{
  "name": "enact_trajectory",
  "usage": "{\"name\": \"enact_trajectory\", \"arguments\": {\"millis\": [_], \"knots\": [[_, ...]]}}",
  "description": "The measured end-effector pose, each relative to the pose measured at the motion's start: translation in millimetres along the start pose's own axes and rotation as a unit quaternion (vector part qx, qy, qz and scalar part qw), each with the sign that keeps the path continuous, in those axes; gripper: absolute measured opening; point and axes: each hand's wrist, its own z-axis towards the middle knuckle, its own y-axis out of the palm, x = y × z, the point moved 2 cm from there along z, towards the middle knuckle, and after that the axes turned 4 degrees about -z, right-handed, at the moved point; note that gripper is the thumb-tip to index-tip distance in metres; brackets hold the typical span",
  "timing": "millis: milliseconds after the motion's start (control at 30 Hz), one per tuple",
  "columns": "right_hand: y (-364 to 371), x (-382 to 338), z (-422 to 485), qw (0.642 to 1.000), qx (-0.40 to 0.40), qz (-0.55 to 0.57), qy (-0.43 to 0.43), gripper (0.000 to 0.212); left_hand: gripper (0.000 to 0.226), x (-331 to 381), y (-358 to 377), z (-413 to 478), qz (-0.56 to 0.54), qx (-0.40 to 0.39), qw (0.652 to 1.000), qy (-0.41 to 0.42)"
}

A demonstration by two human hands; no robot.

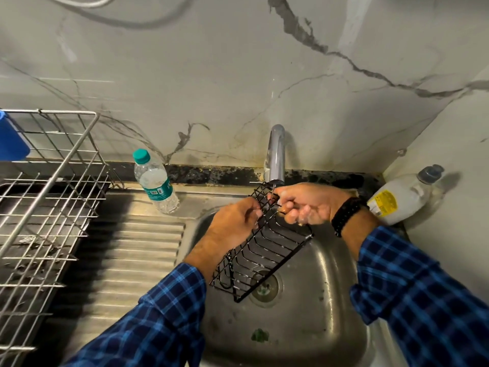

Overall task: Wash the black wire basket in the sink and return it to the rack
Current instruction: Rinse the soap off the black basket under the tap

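The black wire basket (260, 247) hangs tilted over the steel sink (330, 274), its far end right under the chrome tap (276, 154). My left hand (232, 221) grips the basket's left rim near that far end. On the right side of the same end, my right hand (304, 205) has its fingers curled round the wires. The basket's near end points down toward the drain (266, 288). The wire dish rack (47, 202) stands on the counter at the left.
A clear water bottle with a teal cap (154, 181) stands on the ribbed drainboard (127, 260). A white bottle (402, 197) leans in the right corner. A blue object (12, 139) sits in the rack. The marble wall rises close behind the tap.
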Motion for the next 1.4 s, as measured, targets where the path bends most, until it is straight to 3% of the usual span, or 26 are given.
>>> {"name": "enact_trajectory", "arguments": {"millis": [100, 200, 267, 367, 433, 467, 633, 800, 900, 1000, 1100, 1233, 1300, 1400], "knots": [[6.1, 0.5, 2.9, 1.000, -0.011, -0.014, 0.004, 0.011, 0.018, -0.2, 4.4, 3.9, -0.012, 0.001, 1.000, -0.011], [5.4, 3.5, -0.8, 0.991, 0.090, -0.097, -0.034, 0.015, 0.017, -0.1, 8.6, 5.6, -0.030, 0.004, 0.999, -0.028], [10.0, 6.0, -5.5, 0.958, 0.167, -0.226, -0.054, 0.023, 0.018, 0.7, 10.5, 8.2, -0.041, 0.015, 0.998, -0.035], [19.8, 8.7, -4.5, 0.871, 0.262, -0.410, -0.070, 0.051, 0.017, 5.8, 10.4, 12.8, -0.036, 0.038, 0.999, -0.011], [22.1, 10.8, -2.6, 0.824, 0.310, -0.469, -0.068, 0.055, 0.017, 10.8, 10.0, 12.2, -0.041, 0.031, 0.999, 0.006], [22.0, 11.5, -2.8, 0.817, 0.318, -0.476, -0.065, 0.056, 0.016, 13.2, 9.9, 11.0, -0.043, 0.024, 0.999, 0.015], [10.9, 28.5, -3.5, 0.882, 0.285, -0.375, -0.014, 0.045, 0.016, 21.3, 10.4, 10.5, -0.025, -0.025, 0.998, 0.049], [-0.5, 47.7, 1.6, 0.913, 0.267, -0.306, -0.023, 0.061, 0.019, 30.1, 15.1, 6.5, 0.025, -0.067, 0.995, 0.066], [-1.6, 49.7, 3.9, 0.921, 0.283, -0.262, -0.056, 0.046, 0.018, 39.1, 18.8, 5.4, 0.047, -0.049, 0.995, 0.078], [-9.3, 57.0, 0.6, 0.925, 0.298, -0.227, -0.062, 0.033, 0.018, 36.7, 16.6, 0.0, 0.127, 0.016, 0.982, 0.138], [-18.8, 67.6, -5.1, 0.937, 0.294, -0.178, -0.057, 0.060, 0.023, 18.1, 4.4, -7.9, 0.153, 0.063, 0.976, 0.139], [-16.2, 77.6, -2.6, 0.936, 0.304, -0.164, -0.064, 0.064, 0.034, 5.1, 4.3, -9.4, 0.168, -0.041, 0.984, 0.043], [-13.7, 80.1, 0.1, 0.932, 0.317, -0.161, -0.071, 0.076, 0.038, 4.5, 6.2, -9.7, 0.166, -0.052, 0.984, 0.028], [-18.3, 85.0, 4.6, 0.932, 0.328, -0.126, -0.083, 0.080, 0.041, 2.7, 11.0, -12.0, 0.147, 0.018, 0.989, 0.007]]}}
